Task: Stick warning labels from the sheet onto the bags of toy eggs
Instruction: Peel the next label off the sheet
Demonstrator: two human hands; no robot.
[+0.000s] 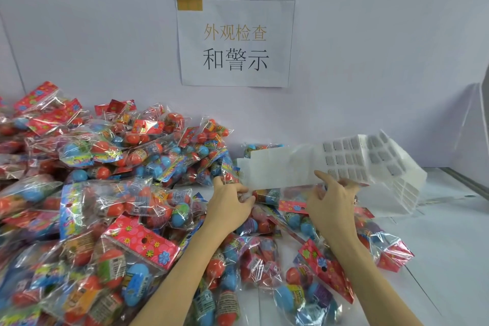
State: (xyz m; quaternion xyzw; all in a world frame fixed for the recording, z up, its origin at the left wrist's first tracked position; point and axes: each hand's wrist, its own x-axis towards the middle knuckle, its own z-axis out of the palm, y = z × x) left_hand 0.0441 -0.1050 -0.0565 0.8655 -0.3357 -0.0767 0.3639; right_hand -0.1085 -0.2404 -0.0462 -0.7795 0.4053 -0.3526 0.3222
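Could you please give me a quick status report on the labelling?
Left hand pinching clear bag of toy eggs. Right hand holding white label sheet, part peeled. Bag pile crowds left.

A plain pale lilac-grey wall (357, 42) fills the upper half of the view, evenly lit with no hard shadows. A white rectangular paper notice (235, 42) is stuck to it, printed with gold and black Chinese characters and a small gold block at its top left corner. Below runs a white tabletop (455, 241), with a grey metal strip (465, 180) along its far right edge.
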